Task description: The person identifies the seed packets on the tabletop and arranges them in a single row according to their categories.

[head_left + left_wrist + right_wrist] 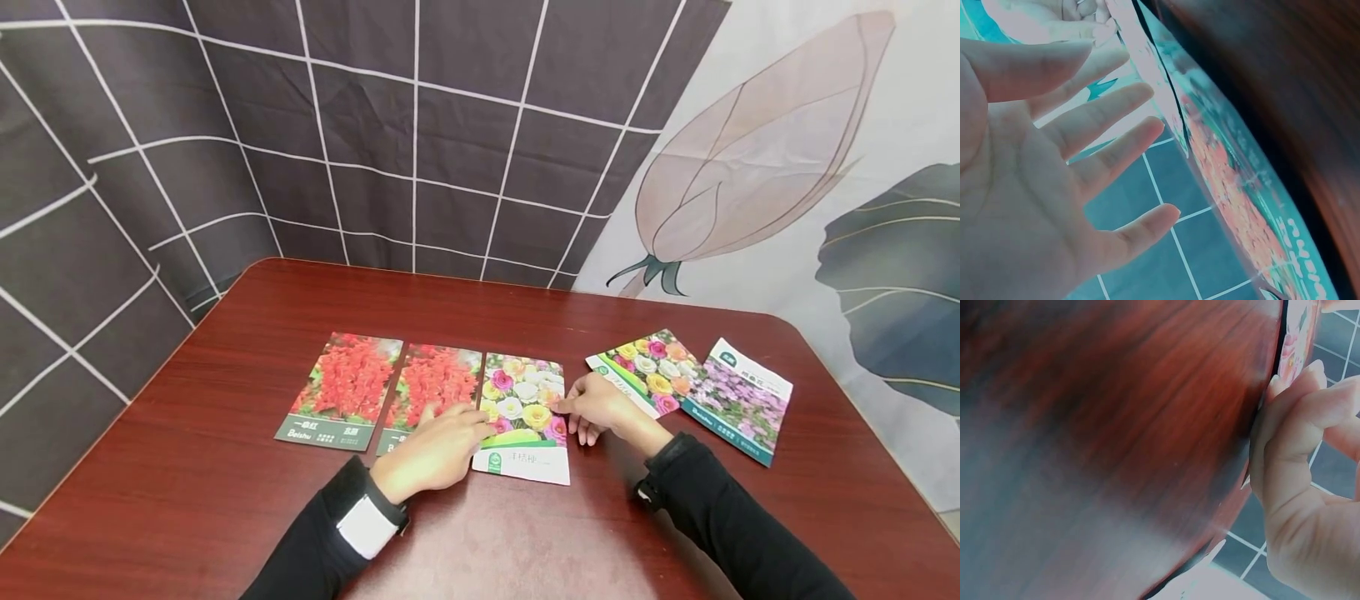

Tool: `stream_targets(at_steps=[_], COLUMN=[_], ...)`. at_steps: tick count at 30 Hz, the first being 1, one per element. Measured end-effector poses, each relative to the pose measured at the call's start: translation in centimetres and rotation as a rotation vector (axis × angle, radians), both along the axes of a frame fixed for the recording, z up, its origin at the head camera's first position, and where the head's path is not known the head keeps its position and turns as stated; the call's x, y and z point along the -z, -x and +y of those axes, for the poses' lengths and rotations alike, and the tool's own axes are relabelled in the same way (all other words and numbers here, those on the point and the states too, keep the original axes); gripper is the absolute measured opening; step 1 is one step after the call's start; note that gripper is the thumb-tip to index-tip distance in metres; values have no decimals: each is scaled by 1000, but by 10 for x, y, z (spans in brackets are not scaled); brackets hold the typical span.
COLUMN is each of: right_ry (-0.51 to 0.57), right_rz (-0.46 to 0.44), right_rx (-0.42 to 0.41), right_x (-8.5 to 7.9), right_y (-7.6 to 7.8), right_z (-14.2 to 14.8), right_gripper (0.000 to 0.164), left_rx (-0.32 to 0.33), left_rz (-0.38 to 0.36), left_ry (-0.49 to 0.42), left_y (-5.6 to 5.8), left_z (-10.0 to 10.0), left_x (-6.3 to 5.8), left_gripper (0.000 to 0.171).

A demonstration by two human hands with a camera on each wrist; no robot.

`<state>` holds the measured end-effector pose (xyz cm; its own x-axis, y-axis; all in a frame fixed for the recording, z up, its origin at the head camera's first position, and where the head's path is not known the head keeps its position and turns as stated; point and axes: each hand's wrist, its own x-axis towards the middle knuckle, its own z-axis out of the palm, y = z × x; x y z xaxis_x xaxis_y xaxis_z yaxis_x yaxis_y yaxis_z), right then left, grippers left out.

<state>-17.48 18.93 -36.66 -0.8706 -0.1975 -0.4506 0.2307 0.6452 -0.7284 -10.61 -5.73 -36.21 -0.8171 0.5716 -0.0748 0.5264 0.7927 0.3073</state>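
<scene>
Flower-picture packets lie on the table. The packet with mixed roses (pixel 522 417) lies between the two hands. My left hand (pixel 442 450) reaches over the second red-flower packet (pixel 438 375), its fingertips right at the left edge of the rose packet. Its fingers are spread and nearly straight in the left wrist view. At the rose packet's right edge, my right hand (pixel 603 404) touches the border with its fingertips, its fingers loosely bent in the right wrist view. Part of the second red packet is hidden under the left hand.
Another red-flower packet (pixel 348 383) lies at the far left. To the right, a second rose packet (pixel 652 367) lies tilted against a purple-flower packet (pixel 742 400), their edges meeting. The reddish-brown table (pixel 225 467) ends at a grid-patterned cloth (pixel 465 150) behind.
</scene>
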Motion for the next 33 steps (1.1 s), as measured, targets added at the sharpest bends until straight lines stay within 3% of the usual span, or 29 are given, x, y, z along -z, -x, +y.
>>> stream_targets(at_steps=[10, 21, 28, 33], right_ry=[29, 56, -69, -203], right_rz=[-22, 63, 196, 225], right_rx=[-1, 22, 83, 130], right_x=[-7, -25, -27, -21], right_y=[-1, 3, 2, 0], right_z=[5, 31, 59, 77], right_gripper=[21, 28, 26, 27], left_rx=[-39, -57, -66, -69], left_rz=[9, 60, 55, 60], left_ry=[-162, -250, -334, -363], left_y=[-2, -3, -5, -5], left_z=[-1, 1, 3, 3], left_x=[-8, -10, -14, -14], left_gripper=[32, 31, 28, 25])
